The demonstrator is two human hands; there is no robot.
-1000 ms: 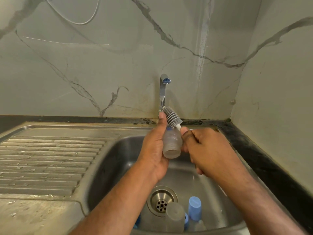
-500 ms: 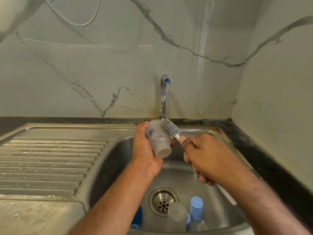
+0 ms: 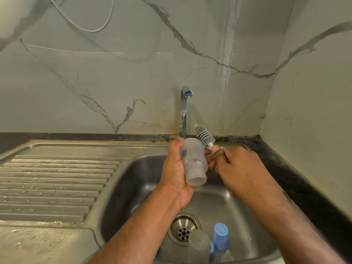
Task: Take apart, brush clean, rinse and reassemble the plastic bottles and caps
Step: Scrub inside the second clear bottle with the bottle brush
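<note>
My left hand (image 3: pixel 174 168) grips a frosted clear plastic bottle (image 3: pixel 194 162) above the sink basin, its threaded open mouth facing down toward me. My right hand (image 3: pixel 242 170) holds the white handle of a grey silicone bottle brush (image 3: pixel 204 135), whose bristled head points up and back just right of the bottle's base, outside the bottle. On the basin floor near the front lie a blue cap (image 3: pixel 221 236), another frosted bottle (image 3: pixel 199 244) and small blue and clear parts beside them.
A chrome tap (image 3: pixel 184 109) rises from the back rim behind the bottle; no water is visibly running. The drain (image 3: pixel 183 228) is at the basin's centre front. A ribbed steel drainboard (image 3: pixel 53 178) spreads left. Marble walls close the back and right; a dark counter strip (image 3: pixel 297 183) runs along the right.
My left hand turned the bottle so its mouth points down toward me. The brush head lifted from against the bottle's side and shifted right, now standing beside the base.
</note>
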